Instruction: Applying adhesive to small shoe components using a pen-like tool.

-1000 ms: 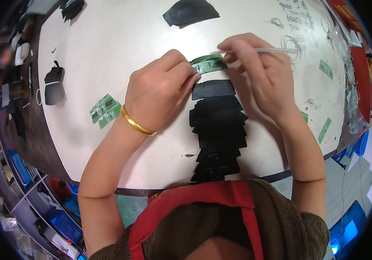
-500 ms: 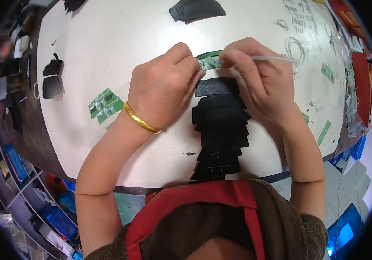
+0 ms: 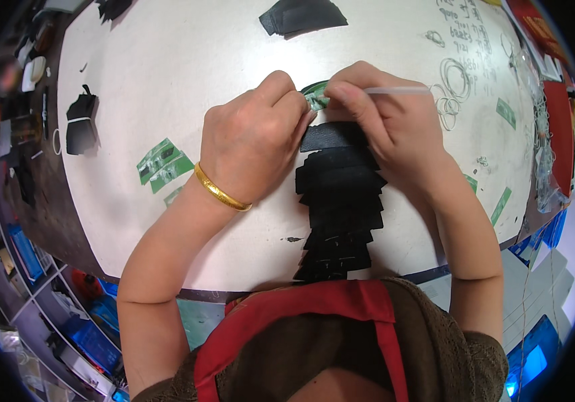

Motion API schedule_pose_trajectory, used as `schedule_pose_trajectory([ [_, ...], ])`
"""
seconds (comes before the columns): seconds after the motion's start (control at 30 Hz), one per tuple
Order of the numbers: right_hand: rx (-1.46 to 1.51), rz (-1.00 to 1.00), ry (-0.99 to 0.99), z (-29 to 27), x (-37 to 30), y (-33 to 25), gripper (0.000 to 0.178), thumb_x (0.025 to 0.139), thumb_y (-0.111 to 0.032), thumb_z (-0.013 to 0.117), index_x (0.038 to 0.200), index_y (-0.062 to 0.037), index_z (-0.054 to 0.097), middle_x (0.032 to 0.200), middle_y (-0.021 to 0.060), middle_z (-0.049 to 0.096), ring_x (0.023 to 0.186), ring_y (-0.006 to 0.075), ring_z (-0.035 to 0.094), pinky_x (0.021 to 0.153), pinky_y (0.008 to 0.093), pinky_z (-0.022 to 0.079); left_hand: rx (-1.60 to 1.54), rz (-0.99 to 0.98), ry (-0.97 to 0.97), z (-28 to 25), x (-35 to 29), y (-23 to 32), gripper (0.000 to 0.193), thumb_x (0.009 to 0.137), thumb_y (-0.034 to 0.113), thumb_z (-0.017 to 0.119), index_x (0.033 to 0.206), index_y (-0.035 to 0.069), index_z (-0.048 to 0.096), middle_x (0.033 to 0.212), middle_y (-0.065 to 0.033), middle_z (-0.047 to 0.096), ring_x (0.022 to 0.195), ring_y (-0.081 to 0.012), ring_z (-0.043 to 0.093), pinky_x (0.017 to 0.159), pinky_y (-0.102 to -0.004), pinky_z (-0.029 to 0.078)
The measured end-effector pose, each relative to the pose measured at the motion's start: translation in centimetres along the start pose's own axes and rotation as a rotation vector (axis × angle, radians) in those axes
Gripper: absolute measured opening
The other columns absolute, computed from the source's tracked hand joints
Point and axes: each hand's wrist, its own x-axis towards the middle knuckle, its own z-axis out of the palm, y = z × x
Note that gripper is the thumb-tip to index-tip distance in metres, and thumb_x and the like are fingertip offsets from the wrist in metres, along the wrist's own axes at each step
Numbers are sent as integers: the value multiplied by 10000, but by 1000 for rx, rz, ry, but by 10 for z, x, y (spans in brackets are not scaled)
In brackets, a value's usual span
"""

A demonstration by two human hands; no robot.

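Note:
My left hand point(image 3: 254, 127) is closed in a pinch on the left end of a small green printed strip point(image 3: 315, 100) with a black upper edge. From the other side, my right hand point(image 3: 394, 114) is closed with a thin whitish stick point(image 3: 404, 90) lodged in it. Its thumb and index finger press at the right part of the strip, covering it and hiding the stick's tip. Just below the strip, a long overlapping row of black leather-like pieces point(image 3: 341, 177) runs down toward the table's near edge.
Black pieces point(image 3: 304, 17) lie stacked at the far side. A banded black bundle point(image 3: 81, 124) and loose green strips point(image 3: 165, 164) lie to the left. Whitish rings point(image 3: 455, 79) and another green strip point(image 3: 506, 112) are on the right. Cluttered shelves point(image 3: 53, 301) stand lower left.
My right hand and its stick have shifted left along the green strip, closer to my left hand, covering more of it. My left hand has hardly moved.

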Motion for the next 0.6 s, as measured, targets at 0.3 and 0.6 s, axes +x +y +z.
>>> schedule_pose_trajectory([
  [0.3, 17, 62, 72, -10, -1, 4, 199, 1051, -281, 643, 978, -110, 714, 685, 83, 658, 639, 304, 673, 575, 393, 508, 28, -12, -5, 0, 0, 3, 139, 843, 82, 826, 843, 52, 690, 854, -55, 659, 634, -252, 667, 563, -363, 526],
  [0.6, -166, -12, -73, -19, -2, 1, 256, 1065, -300, 632, 976, -77, 721, 681, 95, 668, 611, 282, 666, 586, 358, 513, 46, -5, 10, -1, 0, 3, 159, 834, 79, 831, 816, 59, 674, 849, -46, 658, 628, -249, 668, 556, -361, 525],
])
